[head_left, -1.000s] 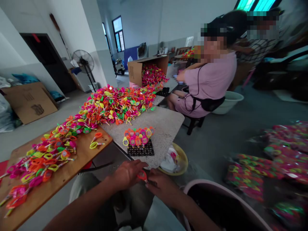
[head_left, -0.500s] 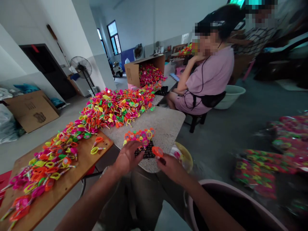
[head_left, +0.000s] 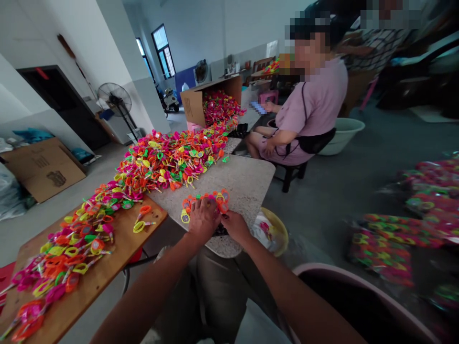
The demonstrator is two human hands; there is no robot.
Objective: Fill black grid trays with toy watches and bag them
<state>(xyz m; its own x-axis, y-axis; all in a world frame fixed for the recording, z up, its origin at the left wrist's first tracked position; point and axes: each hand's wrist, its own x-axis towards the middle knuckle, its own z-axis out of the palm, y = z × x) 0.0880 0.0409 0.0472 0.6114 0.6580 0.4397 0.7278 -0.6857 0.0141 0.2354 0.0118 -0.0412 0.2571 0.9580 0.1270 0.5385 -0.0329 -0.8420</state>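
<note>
My left hand [head_left: 203, 220] lies palm down, fingers stretched out, over a row of colourful plastic toy watches [head_left: 185, 216] near the table's front corner. Beside it, my right hand [head_left: 234, 226] is closed on an orange toy watch [head_left: 223, 201] at the right end of that row; its fingertips meet my left fingers. The row stands in a black slotted rack [head_left: 220, 231], mostly covered by my hands. What lies under my left palm is hidden.
A large heap of toy watches [head_left: 168, 157] spreads over the stone-topped table [head_left: 247, 177] and onto a wooden board [head_left: 118, 253]. A tipped carton [head_left: 192, 106] stands behind. A seated co-worker [head_left: 311, 110] is at right, near a yellow basin [head_left: 281, 231], a large tub [head_left: 322, 268] and bagged watches [head_left: 387, 248].
My right hand has moved left and up, bringing the orange watch to the row. My left hand has shifted right over the watches. The co-worker has lowered an arm.
</note>
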